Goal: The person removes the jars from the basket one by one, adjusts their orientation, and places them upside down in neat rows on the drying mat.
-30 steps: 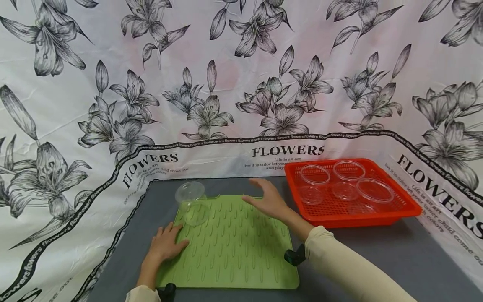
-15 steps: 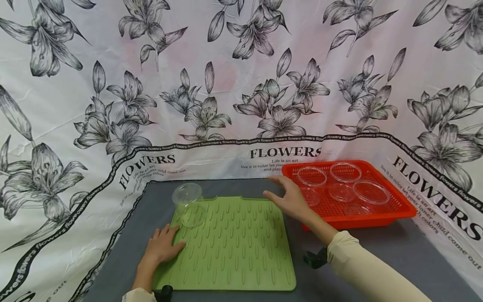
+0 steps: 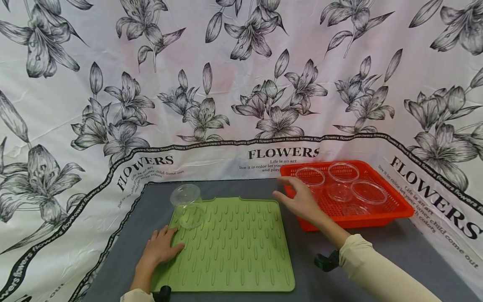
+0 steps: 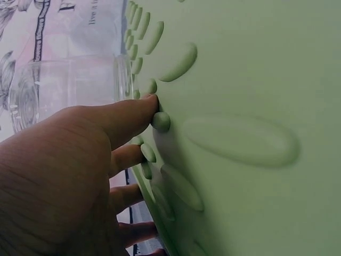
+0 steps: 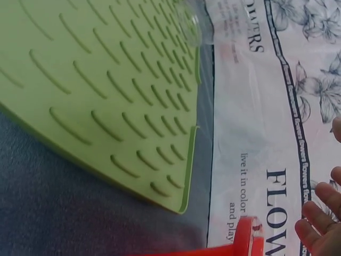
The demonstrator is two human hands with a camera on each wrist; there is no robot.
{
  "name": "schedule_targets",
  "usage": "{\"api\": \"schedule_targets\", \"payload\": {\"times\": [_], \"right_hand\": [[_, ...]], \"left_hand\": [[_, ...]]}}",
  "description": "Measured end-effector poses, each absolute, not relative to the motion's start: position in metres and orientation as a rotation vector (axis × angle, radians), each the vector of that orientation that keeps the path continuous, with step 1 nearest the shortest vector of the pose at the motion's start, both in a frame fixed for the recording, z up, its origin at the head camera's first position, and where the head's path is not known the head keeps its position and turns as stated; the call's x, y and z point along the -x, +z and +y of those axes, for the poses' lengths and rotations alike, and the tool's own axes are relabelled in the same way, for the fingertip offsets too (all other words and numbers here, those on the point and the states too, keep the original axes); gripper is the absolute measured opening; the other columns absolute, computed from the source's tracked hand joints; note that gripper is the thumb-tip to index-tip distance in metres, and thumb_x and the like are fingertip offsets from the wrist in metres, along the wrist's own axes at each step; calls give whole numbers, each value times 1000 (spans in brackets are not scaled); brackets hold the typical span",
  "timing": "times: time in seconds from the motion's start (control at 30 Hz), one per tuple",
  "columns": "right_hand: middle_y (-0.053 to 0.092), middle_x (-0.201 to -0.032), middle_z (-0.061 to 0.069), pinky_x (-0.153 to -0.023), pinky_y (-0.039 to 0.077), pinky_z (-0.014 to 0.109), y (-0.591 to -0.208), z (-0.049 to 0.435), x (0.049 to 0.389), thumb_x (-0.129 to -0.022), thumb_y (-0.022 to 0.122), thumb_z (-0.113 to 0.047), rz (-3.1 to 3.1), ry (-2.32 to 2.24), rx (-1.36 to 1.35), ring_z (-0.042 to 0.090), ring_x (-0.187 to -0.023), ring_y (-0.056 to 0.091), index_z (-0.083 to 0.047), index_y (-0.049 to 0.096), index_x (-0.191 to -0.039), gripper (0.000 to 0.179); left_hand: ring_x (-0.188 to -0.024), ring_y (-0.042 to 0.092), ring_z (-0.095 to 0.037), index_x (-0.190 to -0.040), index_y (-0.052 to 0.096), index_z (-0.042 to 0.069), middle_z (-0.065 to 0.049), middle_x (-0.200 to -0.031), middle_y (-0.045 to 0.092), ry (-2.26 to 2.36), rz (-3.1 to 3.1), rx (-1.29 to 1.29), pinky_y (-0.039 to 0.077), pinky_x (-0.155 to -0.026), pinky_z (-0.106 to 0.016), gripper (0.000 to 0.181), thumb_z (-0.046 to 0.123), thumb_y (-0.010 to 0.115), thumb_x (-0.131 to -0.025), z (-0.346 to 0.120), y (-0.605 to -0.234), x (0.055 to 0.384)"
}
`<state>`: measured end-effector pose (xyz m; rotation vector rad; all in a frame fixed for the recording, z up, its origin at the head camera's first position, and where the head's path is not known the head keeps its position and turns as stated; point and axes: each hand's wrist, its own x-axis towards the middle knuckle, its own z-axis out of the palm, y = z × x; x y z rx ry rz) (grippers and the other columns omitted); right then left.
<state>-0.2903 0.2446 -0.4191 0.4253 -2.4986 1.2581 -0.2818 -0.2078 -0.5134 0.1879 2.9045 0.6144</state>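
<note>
A light green mat (image 3: 234,247) with raised oval bumps lies on the grey table. My left hand (image 3: 160,246) rests on its left edge, fingers spread and thumb on the bumps; the left wrist view shows the fingertips at the mat's edge. Just beyond these fingers, a clear plastic cup (image 3: 186,205) stands on the mat's back left corner. To the right, my right hand (image 3: 300,200) hovers over the left rim of a red perforated basket (image 3: 362,222), fingers loosely extended and holding nothing. Inside the basket are three clear cups (image 3: 369,192), one partly behind that hand.
A white cloth (image 3: 211,161) printed with black flowers hangs behind the table and along both sides. Grey tabletop (image 3: 302,268) shows between the mat and basket and in front of them. A black wrist camera (image 3: 326,261) hangs below the right forearm.
My right hand has moved right, from over the mat's back edge to the basket's left rim. My left hand stays on the mat. The view has shifted slightly.
</note>
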Motion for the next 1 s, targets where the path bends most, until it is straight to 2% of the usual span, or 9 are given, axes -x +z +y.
{"api": "schedule_targets", "payload": {"times": [0.3, 0.53, 0.8, 1.0], "right_hand": [[60, -138, 17, -109, 43, 60, -420, 267, 281, -94, 75, -28, -2478, 1235, -388, 40, -130, 54, -9, 59, -137, 50], [62, -137, 16, -106, 43, 60, -428, 293, 269, -95, 74, -28, -2475, 1178, -316, 37, -127, 56, -8, 59, -137, 49], [62, -133, 20, -103, 44, 66, -433, 320, 256, -96, 73, -28, -2471, 1114, -231, 39, -125, 55, -6, 60, -135, 47], [63, -132, 21, -96, 47, 57, -434, 337, 249, -96, 73, -26, -2455, 1047, -182, 35, -118, 55, -4, 61, -134, 45]], "left_hand": [[-143, 17, -68, -151, 45, 2, -38, -159, 27, 606, 2895, -203, 24, -108, -82, 70, 43, 65, -97, -207, -511, 283], [-143, 17, -68, -151, 45, 2, -38, -159, 26, 610, 2892, -204, 24, -107, -83, 71, 44, 64, -98, -208, -512, 282], [-143, 15, -69, -151, 44, 2, -39, -159, 25, 614, 2883, -199, 23, -107, -83, 72, 46, 64, -98, -208, -513, 282], [-143, 15, -69, -152, 44, 2, -39, -159, 24, 610, 2884, -195, 23, -107, -83, 73, 47, 64, -97, -207, -513, 283]]}}
